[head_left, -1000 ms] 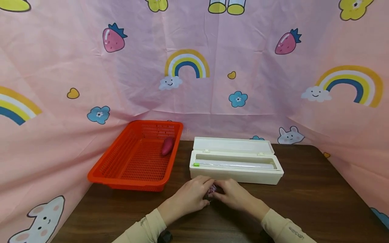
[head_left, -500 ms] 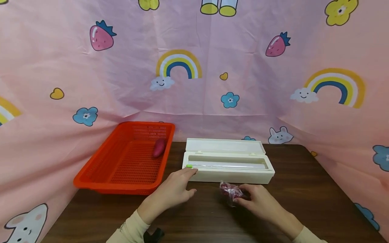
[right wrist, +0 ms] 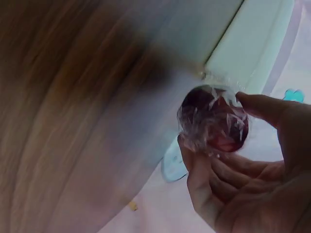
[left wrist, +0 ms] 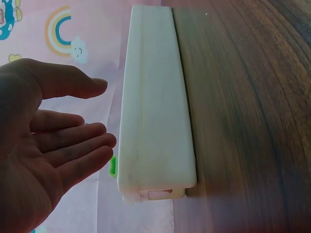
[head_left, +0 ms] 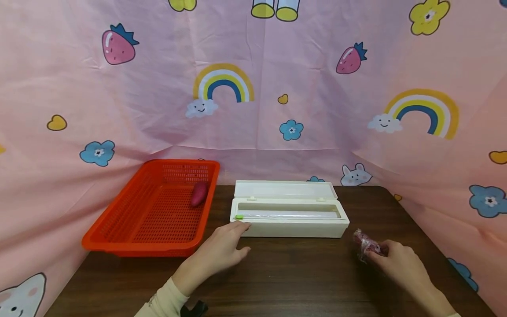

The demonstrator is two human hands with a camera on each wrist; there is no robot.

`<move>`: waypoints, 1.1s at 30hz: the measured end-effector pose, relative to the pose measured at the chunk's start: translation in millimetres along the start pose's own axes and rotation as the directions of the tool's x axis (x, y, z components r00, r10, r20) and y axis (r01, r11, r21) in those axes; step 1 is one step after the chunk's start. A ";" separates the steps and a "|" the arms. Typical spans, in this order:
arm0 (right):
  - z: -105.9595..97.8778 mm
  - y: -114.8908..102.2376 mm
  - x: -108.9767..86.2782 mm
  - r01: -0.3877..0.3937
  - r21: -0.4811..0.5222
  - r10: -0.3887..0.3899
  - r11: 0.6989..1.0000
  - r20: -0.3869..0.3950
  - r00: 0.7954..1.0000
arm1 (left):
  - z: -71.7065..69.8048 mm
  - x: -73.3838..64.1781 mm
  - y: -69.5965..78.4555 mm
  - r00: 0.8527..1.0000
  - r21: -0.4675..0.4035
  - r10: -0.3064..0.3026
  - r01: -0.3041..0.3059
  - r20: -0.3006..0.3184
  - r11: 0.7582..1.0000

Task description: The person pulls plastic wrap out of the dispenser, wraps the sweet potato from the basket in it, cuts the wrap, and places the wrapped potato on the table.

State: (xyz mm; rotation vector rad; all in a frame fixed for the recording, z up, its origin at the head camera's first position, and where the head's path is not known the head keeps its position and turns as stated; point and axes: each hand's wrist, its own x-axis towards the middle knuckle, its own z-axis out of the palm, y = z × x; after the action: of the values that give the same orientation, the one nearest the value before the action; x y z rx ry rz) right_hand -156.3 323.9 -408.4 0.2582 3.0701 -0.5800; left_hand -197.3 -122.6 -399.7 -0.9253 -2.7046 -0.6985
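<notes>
My right hand (head_left: 402, 264) grips a reddish-purple sweet potato (head_left: 365, 244) wrapped in crinkled clear cling film, over the right side of the table. Thumb and fingers close around its sides in the right wrist view, where its rounded end (right wrist: 214, 119) faces the camera. My left hand (head_left: 218, 250) holds nothing; its fingers are loosely extended in front of the left end of a white cling film box (head_left: 293, 229). The box lid (head_left: 285, 189) is raised, with a roll of film (head_left: 291, 215) inside and a green slider (head_left: 239, 217) at the left end.
An orange-red plastic basket (head_left: 144, 248) stands at the left, with one unwrapped sweet potato (head_left: 199, 194) lying at its right side. A brown wooden table (head_left: 293, 281) lies beneath everything. Patterned pink cloth (head_left: 166, 127) hangs around the table's back and sides.
Both hands were together on the wrapped sweet potato. The left hand has let go and moved left; the right hand has carried the sweet potato to the right. The head view has shifted slightly.
</notes>
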 end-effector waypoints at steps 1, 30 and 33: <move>-1.5 4.9 1.1 -0.023 -0.009 0.023 1.000 -0.006 1.000 | -0.1 -0.4 -0.6 1.000 -0.003 0.000 0.000 0.000 1.000; -0.6 19.4 -2.1 -0.054 -0.072 0.042 0.996 -0.154 0.987 | 4.3 -3.9 -0.9 0.998 0.003 0.063 -0.063 -0.019 0.998; 3.6 10.7 -9.3 0.056 -0.054 -0.070 0.997 -0.323 0.944 | 5.4 -3.3 0.3 0.998 -0.001 0.065 -0.065 -0.015 0.998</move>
State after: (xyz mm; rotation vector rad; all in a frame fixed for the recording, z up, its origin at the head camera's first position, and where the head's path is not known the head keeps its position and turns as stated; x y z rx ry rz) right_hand -145.5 330.9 -415.3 0.2819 3.4167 -0.5169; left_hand -194.7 -121.4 -405.4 -0.9990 -2.6483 -0.6919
